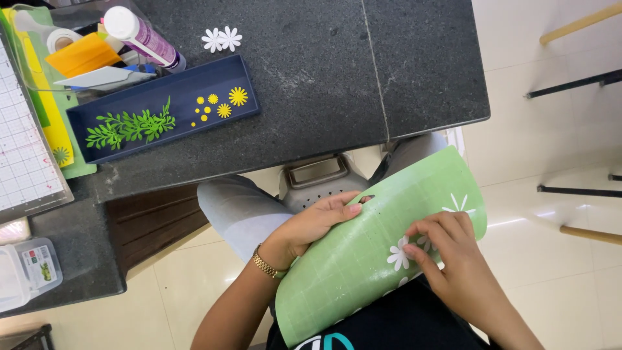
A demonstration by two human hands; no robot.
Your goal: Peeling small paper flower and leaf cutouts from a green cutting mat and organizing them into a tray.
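Note:
A green gridded cutting mat [363, 253] curls over my lap. My left hand [317, 223], with a gold watch at the wrist, grips the mat's upper left edge. My right hand [450, 256] rests on the mat's right side, its fingertips pinching at a white paper flower [398, 254] stuck to the mat. Another white flower [459, 205] shows near the mat's top edge.
On the dark stone table [324, 71] lies a navy tray [162, 107] with green paper leaves [129, 126] and yellow flowers [223, 104]. Two white flowers [221, 39] lie beyond it. A glue bottle [142, 35], tape and tools sit at the far left beside a gridded board [23, 149].

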